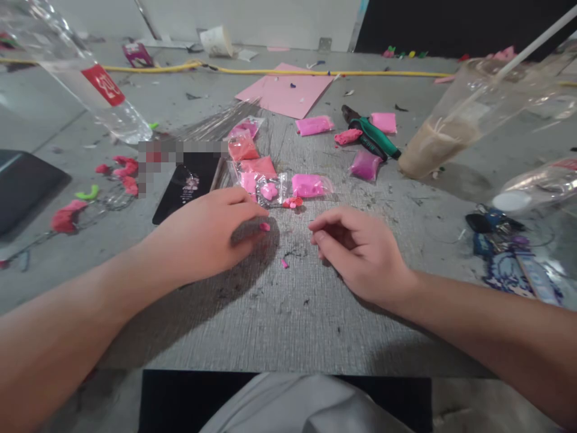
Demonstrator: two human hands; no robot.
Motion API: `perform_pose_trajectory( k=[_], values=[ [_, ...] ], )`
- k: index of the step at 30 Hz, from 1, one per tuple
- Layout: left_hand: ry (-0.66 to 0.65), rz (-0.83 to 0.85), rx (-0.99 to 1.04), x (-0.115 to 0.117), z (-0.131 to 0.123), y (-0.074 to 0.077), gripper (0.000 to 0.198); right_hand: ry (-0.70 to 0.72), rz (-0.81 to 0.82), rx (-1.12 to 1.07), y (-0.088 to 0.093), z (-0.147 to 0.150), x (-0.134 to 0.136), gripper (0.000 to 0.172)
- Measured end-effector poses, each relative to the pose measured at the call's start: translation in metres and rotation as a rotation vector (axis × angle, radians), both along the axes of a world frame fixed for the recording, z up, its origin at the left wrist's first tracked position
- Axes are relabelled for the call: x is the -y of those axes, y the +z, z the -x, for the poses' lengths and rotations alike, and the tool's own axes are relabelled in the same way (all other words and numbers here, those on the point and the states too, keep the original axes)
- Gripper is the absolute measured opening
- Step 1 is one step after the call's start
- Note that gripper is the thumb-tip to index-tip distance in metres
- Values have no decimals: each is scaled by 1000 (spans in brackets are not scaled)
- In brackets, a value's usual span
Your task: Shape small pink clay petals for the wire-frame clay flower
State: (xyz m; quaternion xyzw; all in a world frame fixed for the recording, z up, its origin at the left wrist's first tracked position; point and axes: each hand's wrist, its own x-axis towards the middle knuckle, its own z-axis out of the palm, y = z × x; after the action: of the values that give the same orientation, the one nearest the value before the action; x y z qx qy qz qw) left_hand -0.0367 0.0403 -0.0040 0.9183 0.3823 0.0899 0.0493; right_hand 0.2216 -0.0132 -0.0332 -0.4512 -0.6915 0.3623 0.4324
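Note:
My left hand (211, 231) is over the table beside the dark phone (189, 185), its thumb and fingers apart. A small pink clay piece (264, 227) shows at the thumb tip; whether it touches the thumb is unclear. Opposite, my right hand (363, 249) rests on its side with curled fingers, the thumb against the index finger; anything pinched there is hidden. Between the hands lies a tiny pink scrap (284, 263). Just beyond them are a pink flower in a clear bag (269, 190), a red and pink clay lump (293, 202) and a bagged pink clay pack (311, 185).
Green-handled pliers (374, 135) lie among more clay packs. A tilted-looking drink cup (437, 144) with a straw stands right, above keychains (518, 264). At left are a water bottle (103, 90), thin wires (220, 123) and red clay pieces (67, 216). A yellow cable (288, 72) crosses behind.

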Motion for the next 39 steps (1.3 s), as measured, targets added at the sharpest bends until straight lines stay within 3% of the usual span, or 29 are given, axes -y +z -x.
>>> perform_pose_trajectory(
  k=[6, 10, 14, 23, 31, 35, 39],
  values=[
    [8, 135, 169, 0, -4, -7, 24, 32, -84, 84, 1, 0, 2, 9],
    [133, 411, 404, 14, -15, 0, 23, 77, -271, 211, 4, 3, 3, 9],
    [125, 552, 544, 29, -25, 3, 17, 107, -315, 221, 4, 5, 3, 12],
    [102, 497, 536, 32, -30, 2, 15, 157, -300, 223, 2, 5, 2, 6],
    [-27, 376, 501, 36, -29, 5, 12, 213, -286, 293, 5, 5, 1, 11],
    [-95, 305, 483, 35, -28, 6, 10, 168, -259, 238, 7, 3, 1, 15],
    [-52, 207, 368, 26, -23, 3, 11, 108, -224, 195, 7, 1, 0, 25]
  ],
)
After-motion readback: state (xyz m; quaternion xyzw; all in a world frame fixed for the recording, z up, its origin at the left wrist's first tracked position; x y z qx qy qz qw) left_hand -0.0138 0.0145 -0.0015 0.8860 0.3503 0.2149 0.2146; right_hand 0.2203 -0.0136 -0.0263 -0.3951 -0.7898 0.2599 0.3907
